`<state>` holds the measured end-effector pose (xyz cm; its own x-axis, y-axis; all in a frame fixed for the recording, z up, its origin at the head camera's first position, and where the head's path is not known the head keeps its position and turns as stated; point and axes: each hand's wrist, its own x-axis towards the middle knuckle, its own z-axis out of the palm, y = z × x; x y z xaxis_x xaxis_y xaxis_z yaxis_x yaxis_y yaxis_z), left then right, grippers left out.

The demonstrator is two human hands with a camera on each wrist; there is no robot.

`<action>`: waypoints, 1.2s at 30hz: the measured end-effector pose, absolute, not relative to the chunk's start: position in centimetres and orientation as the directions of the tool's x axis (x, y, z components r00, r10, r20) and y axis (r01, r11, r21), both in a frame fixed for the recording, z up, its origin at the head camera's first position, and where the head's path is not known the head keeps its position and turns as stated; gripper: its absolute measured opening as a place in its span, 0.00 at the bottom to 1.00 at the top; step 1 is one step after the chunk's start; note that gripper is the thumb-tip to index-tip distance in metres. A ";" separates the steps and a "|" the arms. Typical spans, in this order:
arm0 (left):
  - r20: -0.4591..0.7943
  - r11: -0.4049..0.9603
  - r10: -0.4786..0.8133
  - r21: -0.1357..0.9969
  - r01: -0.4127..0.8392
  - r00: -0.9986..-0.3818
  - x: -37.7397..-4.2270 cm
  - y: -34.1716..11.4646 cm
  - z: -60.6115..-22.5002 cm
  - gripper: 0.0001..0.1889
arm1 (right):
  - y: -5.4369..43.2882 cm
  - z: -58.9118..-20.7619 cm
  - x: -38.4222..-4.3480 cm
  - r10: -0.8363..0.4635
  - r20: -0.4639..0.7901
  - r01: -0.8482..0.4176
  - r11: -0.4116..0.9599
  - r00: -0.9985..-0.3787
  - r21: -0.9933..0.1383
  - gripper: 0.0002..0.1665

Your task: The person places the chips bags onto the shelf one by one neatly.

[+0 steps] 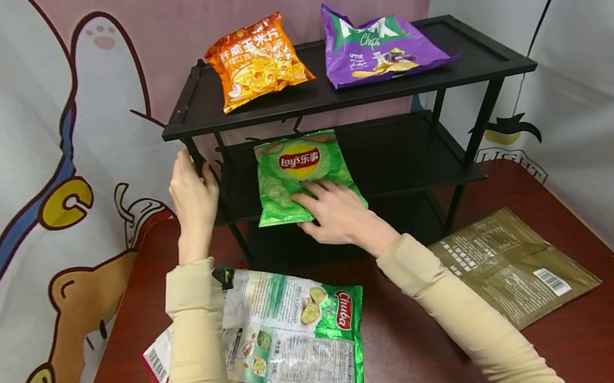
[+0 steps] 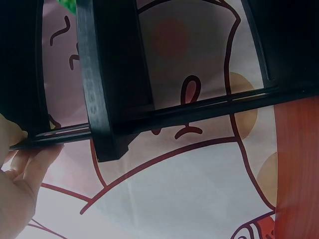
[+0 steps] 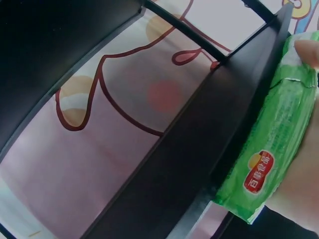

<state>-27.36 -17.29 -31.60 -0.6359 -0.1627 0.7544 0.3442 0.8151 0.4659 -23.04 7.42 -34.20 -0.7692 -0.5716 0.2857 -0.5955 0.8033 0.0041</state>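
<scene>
My right hand (image 1: 338, 213) holds a green Lay's chip bag (image 1: 304, 175) by its lower part, with fingers spread over the front. The bag is at the front edge of the black rack's middle shelf (image 1: 392, 153), its logo facing me. In the right wrist view the bag (image 3: 271, 134) shows edge-on beside the shelf, and only part of the hand (image 3: 299, 174) appears. At the rack's left side, my left hand (image 1: 193, 193) grips the front post (image 1: 194, 153). The left wrist view shows thumb and fingers of that hand (image 2: 22, 174) around the post (image 2: 199, 112).
An orange snack bag (image 1: 260, 64) and a purple chip bag (image 1: 380, 47) stand on the top shelf (image 1: 316, 102). On the brown table (image 1: 409, 364) lie a green-and-silver Chuba bag (image 1: 300, 335), a partly covered red-and-white packet (image 1: 158, 359) and an olive bag (image 1: 515, 268).
</scene>
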 end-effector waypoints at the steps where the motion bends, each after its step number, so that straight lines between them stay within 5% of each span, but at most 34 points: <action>1: 0.755 0.815 -0.162 0.465 0.346 -0.635 -27.4 -17.3 -31.6 0.13 | 7.3 -34.2 -23.3 -0.568 0.277 -0.591 0.807 -0.775 0.002 0.32; 9: 0.761 0.813 -0.163 0.464 0.352 -0.628 -27.4 -17.3 -31.7 0.12 | 6.5 -34.0 -25.0 -0.551 0.219 -0.565 0.825 -0.805 -0.003 0.34; 18: 0.766 0.813 -0.162 0.461 0.355 -0.622 -27.4 -17.3 -31.7 0.12 | 6.7 -34.1 -22.3 -0.487 0.447 -0.492 0.863 -0.750 0.114 0.31; 36: 0.760 0.815 -0.152 0.458 0.355 -0.632 -27.4 -17.4 -31.7 0.12 | 4.9 -36.7 -22.8 -0.469 0.371 -0.478 0.875 -0.801 0.075 0.35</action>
